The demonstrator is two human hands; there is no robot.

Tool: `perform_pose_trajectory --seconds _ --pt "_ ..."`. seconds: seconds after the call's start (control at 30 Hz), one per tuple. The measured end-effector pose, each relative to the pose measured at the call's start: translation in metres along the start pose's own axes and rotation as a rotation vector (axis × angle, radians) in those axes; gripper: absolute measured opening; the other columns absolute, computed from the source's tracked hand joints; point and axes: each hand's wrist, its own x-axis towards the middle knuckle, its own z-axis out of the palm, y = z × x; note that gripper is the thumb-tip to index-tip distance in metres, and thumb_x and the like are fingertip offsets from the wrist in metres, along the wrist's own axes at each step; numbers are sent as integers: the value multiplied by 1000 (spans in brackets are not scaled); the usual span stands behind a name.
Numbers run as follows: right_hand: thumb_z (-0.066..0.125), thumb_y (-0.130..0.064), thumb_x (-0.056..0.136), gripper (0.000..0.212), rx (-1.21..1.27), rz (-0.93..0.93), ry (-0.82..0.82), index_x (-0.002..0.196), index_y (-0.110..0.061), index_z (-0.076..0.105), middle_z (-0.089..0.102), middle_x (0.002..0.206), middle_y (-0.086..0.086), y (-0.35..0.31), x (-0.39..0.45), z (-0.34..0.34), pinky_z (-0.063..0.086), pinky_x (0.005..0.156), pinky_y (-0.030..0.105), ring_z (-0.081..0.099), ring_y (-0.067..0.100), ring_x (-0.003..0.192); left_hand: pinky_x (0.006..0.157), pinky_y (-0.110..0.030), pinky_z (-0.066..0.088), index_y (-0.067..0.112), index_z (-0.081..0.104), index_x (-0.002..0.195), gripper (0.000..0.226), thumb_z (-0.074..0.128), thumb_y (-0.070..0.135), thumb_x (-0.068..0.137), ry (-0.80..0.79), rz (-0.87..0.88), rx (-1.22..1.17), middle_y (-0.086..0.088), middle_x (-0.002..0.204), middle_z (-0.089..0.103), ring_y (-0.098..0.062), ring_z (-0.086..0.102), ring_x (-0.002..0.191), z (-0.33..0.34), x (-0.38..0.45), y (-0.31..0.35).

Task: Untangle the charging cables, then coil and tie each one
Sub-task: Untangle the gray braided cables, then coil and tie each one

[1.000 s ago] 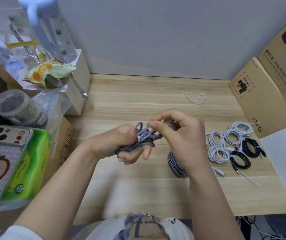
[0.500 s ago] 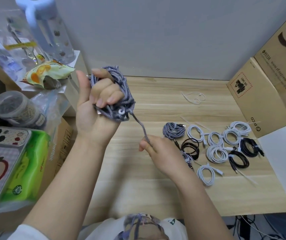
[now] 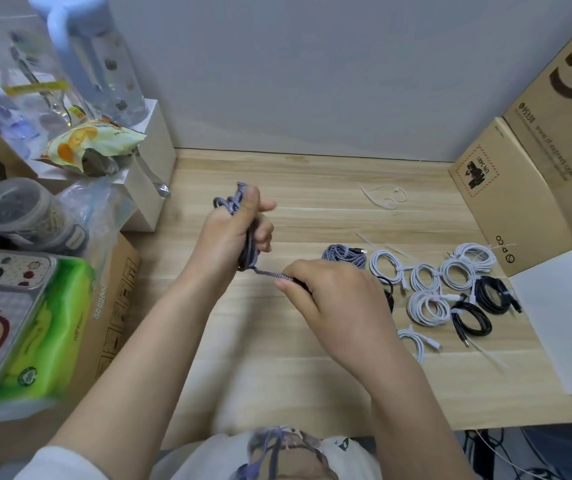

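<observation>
Grey braided cable point(image 3: 250, 247) is bunched in the left hand point(image 3: 230, 233), fingers curled round it; the right hand point(image 3: 333, 299) pinches its free end mid-frame above the bench point(image 3: 312, 209).

Single head-worn view — looks forward-down, close over hands point(image 3: 333, 299) and desk point(image 3: 312, 375).

Wooden table point(image 3: 312, 375) carries coiled cables point(image 3: 428, 308); loose ties point(image 3: 383, 197).
</observation>
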Motion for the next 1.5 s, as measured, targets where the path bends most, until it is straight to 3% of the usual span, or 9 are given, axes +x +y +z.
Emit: perform_pose_trajectory --seconds 0.27,0.43,0.6,0.7,0.8,0.9,1.1,1.3,1.5 --pt "64 -28 80 10 357 -9 168 77 -18 61 66 63 -6 10 7 -5 50 62 39 64 14 67 36 -12 30 18 45 44 78 -5 57 90 -270 -207 301 3 38 43 -4 41 33 27 -25 2" --pt "74 -9 76 21 650 145 275 83 -22 60 59 55 -4 23 8 -7 46 55 19 64 12 46 42 -22 26 12 55 69 80 0 69 77 -413 -153 209 -7 50 42 -19 37 49 41 -36 -4" --pt "77 -41 53 55 683 164 337 102 -45 55 49 98 -13 35 7 -12 38 82 13 49 0 93 51 -30 28 -3 49 76 93 5 79 77 -560 -216 204 -1 44 37 -18 36 46 43 -40 3" --pt "74 -37 56 69 982 103 80 120 -38 51 53 122 2 39 8 -13 49 89 25 56 12 112 46 -27 31 2 53 70 83 8 72 78 -691 -209 170 0 39 34 -16 32 38 46 -43 8" --pt "75 -21 60 45 1277 91 -114 103 -29 69 70 90 8 36 6 -18 57 55 34 70 29 73 44 -26 32 0 47 74 80 9 70 80 -769 -215 164 4 37 36 -14 31 36 46 -44 13" --pt "76 -28 61 23 1107 91 71 83 -27 74 70 69 7 31 6 -15 56 53 37 68 28 58 43 -21 36 2 55 64 90 4 74 79 -829 -254 153 1 36 35 -14 32 35 43 -39 17" --pt "70 -39 71 19 801 114 358 75 -21 66 58 64 -2 30 15 4 42 60 29 63 23 62 39 -23 29 0 58 81 83 7 65 85 -712 -248 176 -11 36 44 -21 42 32 42 -21 17" --pt "66 -34 75 26 574 56 610 78 -8 69 53 68 -9 31 23 11 36 63 9 50 -4 66 40 -21 25 24 57 43 71 21 50 98 -363 -79 240 -11 35 42 -17 37 31 56 -18 15" --pt "64 -39 77 19 608 153 690 71 -21 66 59 66 2 46 35 9 42 57 19 54 6 59 44 -18 33 20 56 51 53 38 18 101 -259 93 191 -4 47 50 -12 41 42 56 -8 9"
